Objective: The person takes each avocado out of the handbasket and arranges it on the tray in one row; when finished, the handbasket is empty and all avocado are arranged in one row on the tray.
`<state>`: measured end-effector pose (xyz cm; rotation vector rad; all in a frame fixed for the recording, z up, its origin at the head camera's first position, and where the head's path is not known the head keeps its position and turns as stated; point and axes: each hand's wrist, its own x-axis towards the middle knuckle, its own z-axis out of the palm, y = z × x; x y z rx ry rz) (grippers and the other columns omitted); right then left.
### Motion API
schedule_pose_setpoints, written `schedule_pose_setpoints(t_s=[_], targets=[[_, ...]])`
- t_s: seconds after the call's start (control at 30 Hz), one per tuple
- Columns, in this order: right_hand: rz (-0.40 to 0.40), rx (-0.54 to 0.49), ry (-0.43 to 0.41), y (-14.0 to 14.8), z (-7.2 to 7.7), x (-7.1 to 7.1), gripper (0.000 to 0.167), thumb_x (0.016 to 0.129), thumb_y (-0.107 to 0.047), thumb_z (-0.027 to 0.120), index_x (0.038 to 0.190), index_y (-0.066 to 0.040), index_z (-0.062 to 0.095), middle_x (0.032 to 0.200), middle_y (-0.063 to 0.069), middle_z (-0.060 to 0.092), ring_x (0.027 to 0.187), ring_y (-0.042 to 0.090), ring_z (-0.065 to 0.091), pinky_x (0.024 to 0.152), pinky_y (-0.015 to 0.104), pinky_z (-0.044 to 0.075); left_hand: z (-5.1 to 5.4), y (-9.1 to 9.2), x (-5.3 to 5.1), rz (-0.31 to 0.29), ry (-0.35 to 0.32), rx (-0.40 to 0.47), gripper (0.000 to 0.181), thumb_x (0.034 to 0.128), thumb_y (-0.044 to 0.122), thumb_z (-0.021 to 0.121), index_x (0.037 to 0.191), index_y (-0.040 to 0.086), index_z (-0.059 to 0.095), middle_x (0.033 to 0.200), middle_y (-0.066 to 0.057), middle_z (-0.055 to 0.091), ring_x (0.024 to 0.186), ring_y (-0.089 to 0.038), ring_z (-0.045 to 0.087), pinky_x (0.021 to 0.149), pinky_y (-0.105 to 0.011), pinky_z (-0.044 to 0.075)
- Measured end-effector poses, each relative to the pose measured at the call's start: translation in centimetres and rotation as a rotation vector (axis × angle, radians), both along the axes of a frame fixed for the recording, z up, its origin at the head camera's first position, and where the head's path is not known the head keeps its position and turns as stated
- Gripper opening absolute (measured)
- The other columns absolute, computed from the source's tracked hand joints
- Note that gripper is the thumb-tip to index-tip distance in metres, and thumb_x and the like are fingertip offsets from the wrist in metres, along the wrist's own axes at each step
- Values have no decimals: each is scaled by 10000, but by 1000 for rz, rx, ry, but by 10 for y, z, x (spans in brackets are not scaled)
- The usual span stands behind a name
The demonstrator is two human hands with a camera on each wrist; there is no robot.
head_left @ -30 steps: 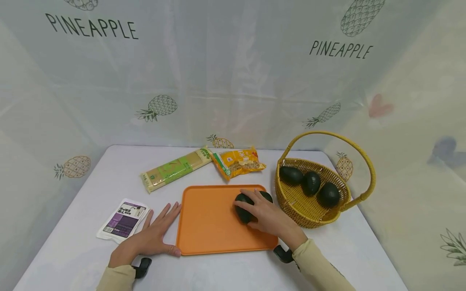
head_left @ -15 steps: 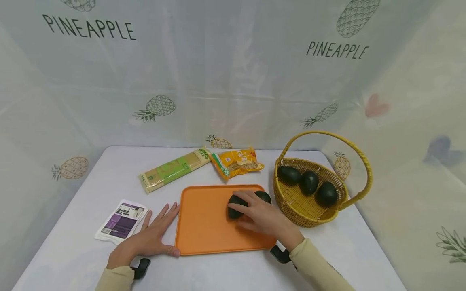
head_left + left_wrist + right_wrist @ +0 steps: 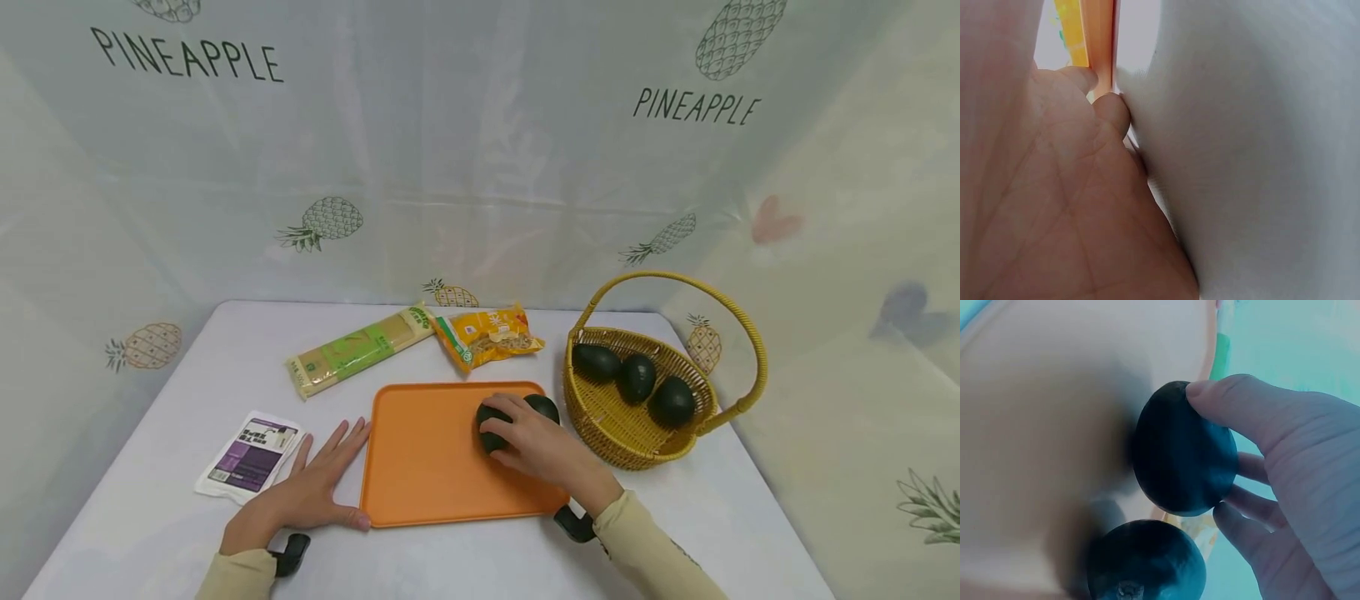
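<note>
Two dark green avocados lie on the right part of an orange tray [image 3: 435, 467]. My right hand [image 3: 543, 446] grips the left avocado [image 3: 492, 427], thumb on one side and fingers on the other, as the right wrist view shows for the held avocado [image 3: 1185, 450]. The other avocado [image 3: 543, 407] sits just behind that hand; in the right wrist view this second avocado [image 3: 1147, 562] is beside the held one. With fingers spread, my left hand [image 3: 303, 492] rests at the tray's left edge, its thumb by the front left corner. The palm [image 3: 1066, 200] fills much of the left wrist view.
A yellow wicker basket [image 3: 630, 454] with a tall handle holds several avocados, right of the tray. Behind the tray lie a long green noodle packet [image 3: 360, 350] and an orange-yellow bag [image 3: 491, 335]. A white and purple packet [image 3: 250, 457] is beside the left hand.
The right hand and its avocado have shifted a little on the tray, first left, then slightly back to the right. The left hand keeps its place at the tray edge.
</note>
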<state>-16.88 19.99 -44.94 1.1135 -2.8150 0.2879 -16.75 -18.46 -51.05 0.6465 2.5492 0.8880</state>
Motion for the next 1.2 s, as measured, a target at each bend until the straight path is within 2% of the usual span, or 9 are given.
schedule_pose_setpoints(t_s=[0.27,0.53,0.73,0.9,1.2], targets=[[19,-7,-13,8,2,-1,339,931,-171,853,1246,-131,734,1536,174,560,1428,346,554,1021,395,638,1,0,0,-1,-10,0,1391,688,611,940,1735,167,140,1821,-161,90,1672,-488,-31,1258,-757,-210],[20,-8,13,11,5,2,395,945,-204,844,1311,-115,726,1553,188,548,1430,347,559,1031,399,638,1,-1,0,3,-15,-1,1388,686,599,945,1734,166,146,1820,-165,92,1671,-493,-36,1255,-759,-218],[-3,-19,-4,17,14,3,462,979,-219,806,1410,-117,675,1561,177,537,1398,331,586,1038,414,635,1,0,0,4,-17,-10,1393,685,606,943,1736,168,140,1821,-160,92,1672,-489,-33,1257,-760,-211],[-6,-29,31,25,21,1,570,970,-226,818,1488,-115,610,1541,210,550,1366,350,620,1058,436,624,2,-1,0,-6,-4,-8,1394,689,597,945,1734,156,136,1817,-177,90,1664,-508,-27,1244,-779,-201],[-72,-57,85,48,36,-1,606,935,-227,855,1480,-117,613,1550,208,554,1361,372,626,1042,467,628,0,0,-2,2,-6,-4,1395,680,614,943,1737,189,138,1822,-156,90,1672,-492,-35,1257,-757,-218]])
